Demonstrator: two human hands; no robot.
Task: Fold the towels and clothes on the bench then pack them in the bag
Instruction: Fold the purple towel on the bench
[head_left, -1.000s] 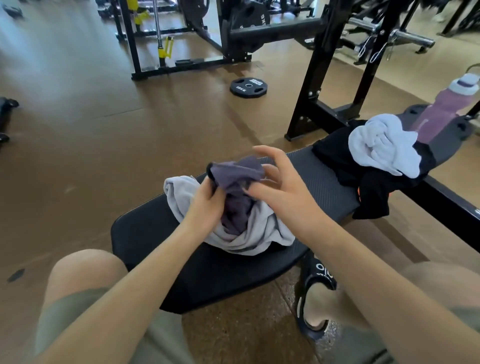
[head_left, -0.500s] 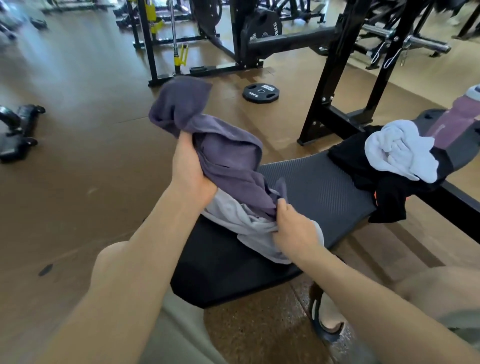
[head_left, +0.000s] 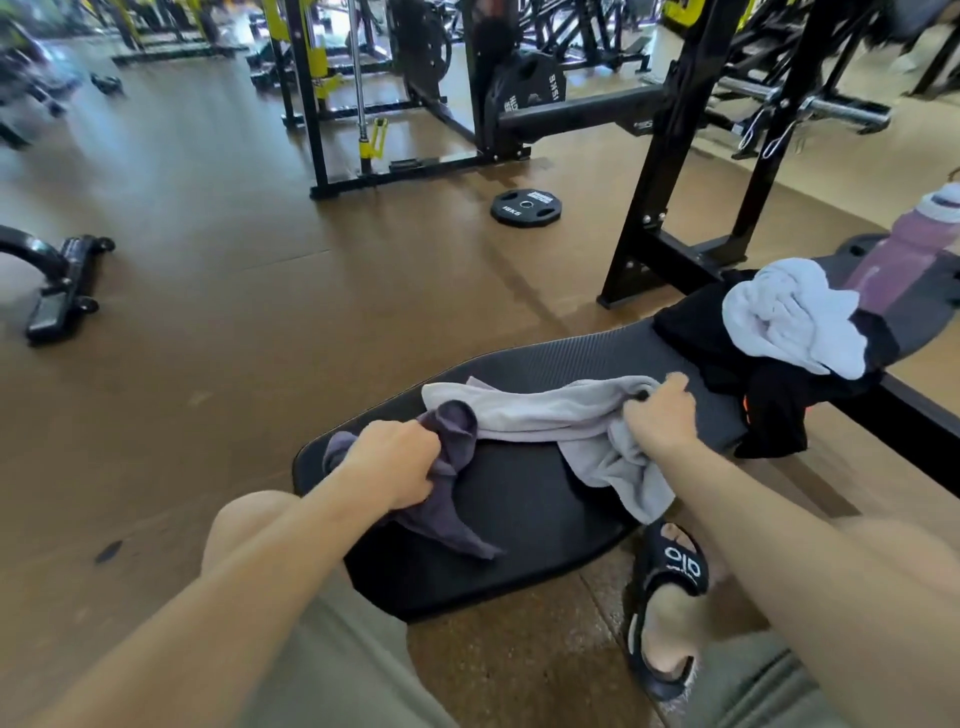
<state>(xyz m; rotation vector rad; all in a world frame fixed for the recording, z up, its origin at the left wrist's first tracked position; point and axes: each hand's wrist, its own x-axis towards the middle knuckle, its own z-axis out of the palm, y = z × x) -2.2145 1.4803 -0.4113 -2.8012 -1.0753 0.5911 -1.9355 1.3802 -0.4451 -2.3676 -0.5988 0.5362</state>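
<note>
Bare bench (head_left: 545, 499) between the towels; clothes pile (head_left: 769, 364) seemingly blocks the far end.

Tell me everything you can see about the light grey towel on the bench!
The light grey towel looks soft and thick, like terry cloth. It lies rumpled and unfolded across the black padded bench, stretched out in a long band. Its right end bunches up and droops over the bench's near edge. The right hand grips it near that end. At its left end it touches a dark purple cloth, which the left hand grips.
</note>
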